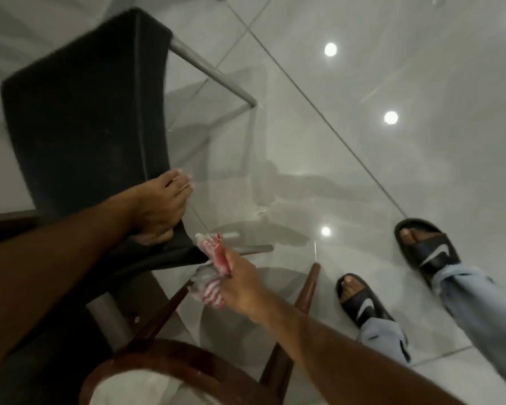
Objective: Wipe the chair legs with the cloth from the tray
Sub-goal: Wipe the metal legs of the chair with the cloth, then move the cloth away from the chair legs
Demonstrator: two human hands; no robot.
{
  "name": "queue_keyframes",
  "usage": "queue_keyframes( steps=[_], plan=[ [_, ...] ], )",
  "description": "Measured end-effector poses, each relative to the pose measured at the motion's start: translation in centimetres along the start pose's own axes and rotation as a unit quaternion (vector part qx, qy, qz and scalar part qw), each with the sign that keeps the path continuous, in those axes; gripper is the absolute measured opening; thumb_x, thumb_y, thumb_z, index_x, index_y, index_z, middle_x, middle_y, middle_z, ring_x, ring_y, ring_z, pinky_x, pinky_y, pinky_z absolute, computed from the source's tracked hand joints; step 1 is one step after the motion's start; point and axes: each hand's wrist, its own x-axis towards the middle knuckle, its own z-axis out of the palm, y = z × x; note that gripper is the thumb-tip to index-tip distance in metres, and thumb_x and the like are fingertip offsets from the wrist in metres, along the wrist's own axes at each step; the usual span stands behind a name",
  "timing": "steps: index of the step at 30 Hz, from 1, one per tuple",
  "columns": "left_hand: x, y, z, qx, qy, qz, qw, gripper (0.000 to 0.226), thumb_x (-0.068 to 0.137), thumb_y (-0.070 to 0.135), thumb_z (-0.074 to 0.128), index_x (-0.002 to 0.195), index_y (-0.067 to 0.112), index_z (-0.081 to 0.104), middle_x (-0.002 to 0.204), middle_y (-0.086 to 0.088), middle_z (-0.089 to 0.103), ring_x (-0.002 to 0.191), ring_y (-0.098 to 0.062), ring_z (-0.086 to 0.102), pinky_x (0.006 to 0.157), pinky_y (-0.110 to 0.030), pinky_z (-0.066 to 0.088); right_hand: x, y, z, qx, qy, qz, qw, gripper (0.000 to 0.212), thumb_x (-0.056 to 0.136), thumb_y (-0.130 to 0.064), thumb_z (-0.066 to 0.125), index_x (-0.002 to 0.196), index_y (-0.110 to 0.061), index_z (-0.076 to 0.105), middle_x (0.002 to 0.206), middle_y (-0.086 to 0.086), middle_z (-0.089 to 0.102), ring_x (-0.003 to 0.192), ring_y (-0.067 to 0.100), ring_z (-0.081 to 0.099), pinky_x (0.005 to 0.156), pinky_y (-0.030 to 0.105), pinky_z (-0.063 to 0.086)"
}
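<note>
Glossy pale-grey floor tiles (392, 185) fill most of the view, with dark grout lines crossing them and three round ceiling lights reflected on the right. On the left, a black upholstered chair (79, 112) is tipped over, its seat edge toward the camera and one grey metal leg (214, 73) slanting out to the far right until its foot meets the floor. Near the bottom edge sits a dark brown wooden chair frame (170, 372) with a curved rim and two splayed legs. At the near right stand two feet in black slide sandals (427, 249) below pale blue trouser cuffs. The left hand (158, 209) lies on the black chair's near edge, fingers spread over the fabric and thumb curled under, gripping it. The right hand (240, 285) is closed in a fist around a bunched red-and-white striped cloth (214, 261), which sits just beside the black chair's near corner, where a second thin metal leg (256, 250) shows, blurred. Whether cloth and leg touch cannot be told.
</note>
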Motion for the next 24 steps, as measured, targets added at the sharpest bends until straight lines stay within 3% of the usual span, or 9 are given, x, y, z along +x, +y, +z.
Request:
queue_keyframes(
  steps=[3, 5, 8, 10, 11, 13, 15, 19, 24],
  plan=[
    [-1.7, 1.8, -5.4, -0.148, 0.007, -0.242, 0.959, 0.073, 0.092, 0.043, 0.025, 0.146, -0.007, 0.028, 0.159, -0.032, 0.014, 0.149, -0.045, 0.010, 0.121, -0.056, 0.008, -5.6, -3.8, -2.8, -0.078, 0.051, -0.026, 0.995, 0.046, 0.095, -0.010, 0.061, 0.137, -0.025, 0.053, 0.104, -0.010, 0.071, 0.087, 0.001, 0.070, 0.065, 0.006, 0.052],
    [-3.3, 4.7, -9.6, -0.401, 0.078, -0.356, 0.841, 0.072, 0.089, 0.043, 0.029, 0.136, -0.009, 0.042, 0.154, -0.035, 0.028, 0.146, -0.046, 0.021, 0.121, -0.056, 0.016, -9.6, -5.9, -4.9, -0.080, 0.078, -0.026, 0.993, 0.055, 0.090, -0.003, 0.066, 0.140, -0.024, 0.053, 0.113, -0.002, 0.072, 0.093, 0.015, 0.072, 0.078, 0.022, 0.059],
    [-6.8, 11.8, -14.0, -0.683, 0.291, -0.363, 0.564, 0.043, 0.096, 0.026, 0.034, 0.107, -0.005, 0.061, 0.123, -0.036, 0.058, 0.121, -0.043, 0.054, 0.108, -0.049, 0.043, -15.7, -8.5, -6.8, -0.056, 0.086, -0.001, 0.995, 0.049, 0.085, 0.002, 0.060, 0.123, -0.028, 0.066, 0.086, 0.003, 0.077, 0.066, 0.020, 0.072, 0.058, 0.032, 0.058],
    [-9.8, 17.2, -16.4, -0.819, 0.275, -0.342, 0.370, 0.031, 0.101, 0.026, 0.043, 0.121, 0.008, 0.059, 0.132, -0.021, 0.059, 0.124, -0.024, 0.053, 0.108, -0.023, 0.038, -19.5, -9.6, -6.6, -0.065, 0.072, 0.009, 0.995, 0.038, 0.085, -0.003, 0.053, 0.106, -0.029, 0.071, 0.074, 0.003, 0.078, 0.059, 0.019, 0.073, 0.055, 0.031, 0.057],
    [-11.2, 19.7, -17.5, -0.871, 0.249, -0.322, 0.277, 0.032, 0.100, 0.032, 0.047, 0.125, 0.015, 0.057, 0.136, -0.012, 0.058, 0.126, -0.018, 0.051, 0.109, -0.022, 0.033, -21.1, -10.0, -6.1, -0.069, 0.064, 0.015, 0.995, 0.040, 0.088, 0.000, 0.051, 0.103, -0.031, 0.070, 0.075, 0.000, 0.080, 0.062, 0.017, 0.075, 0.057, 0.030, 0.059],
    [-13.4, 24.5, -19.1, -0.937, 0.216, -0.266, 0.071, 0.031, 0.094, 0.040, 0.056, 0.120, 0.024, 0.062, 0.132, -0.007, 0.064, 0.124, -0.023, 0.057, 0.110, -0.039, 0.040, -23.4, -10.0, -4.6, -0.077, 0.040, 0.030, 0.996, 0.044, 0.093, 0.006, 0.051, 0.105, -0.034, 0.066, 0.085, -0.008, 0.082, 0.078, 0.013, 0.079, 0.067, 0.027, 0.060],
    [-15.8, 28.5, -19.8, -0.947, 0.220, -0.225, -0.069, 0.037, 0.090, 0.042, 0.064, 0.119, 0.018, 0.066, 0.123, -0.017, 0.070, 0.119, -0.032, 0.063, 0.107, -0.050, 0.047, -25.3, -10.0, -1.6, -0.092, 0.009, 0.043, 0.995, 0.037, 0.097, 0.002, 0.054, 0.115, -0.029, 0.065, 0.094, -0.006, 0.082, 0.090, 0.012, 0.078, 0.076, 0.026, 0.061],
    [-20.5, 33.5, -19.6, -0.924, 0.235, -0.205, -0.222, 0.041, 0.087, 0.035, 0.070, 0.123, 0.016, 0.065, 0.121, -0.016, 0.072, 0.113, -0.033, 0.067, 0.101, -0.049, 0.051, -26.7, -9.8, 5.2, -0.156, -0.083, 0.050, 0.983, 0.045, 0.095, -0.016, 0.056, 0.139, -0.022, 0.060, 0.129, 0.009, 0.072, 0.118, 0.027, 0.070, 0.107, 0.046, 0.052],
    [-23.5, 37.4, -17.7, -0.861, 0.253, -0.293, -0.330, 0.031, 0.083, 0.011, 0.074, 0.112, 0.007, 0.070, 0.111, -0.022, 0.074, 0.103, -0.040, 0.070, 0.095, -0.051, 0.055, -25.0, -7.8, 12.4, -0.260, -0.056, 0.070, 0.961, 0.029, 0.093, -0.006, 0.061, 0.115, -0.020, 0.074, 0.109, 0.009, 0.080, 0.095, 0.024, 0.078, 0.091, 0.045, 0.061]
  ],
)
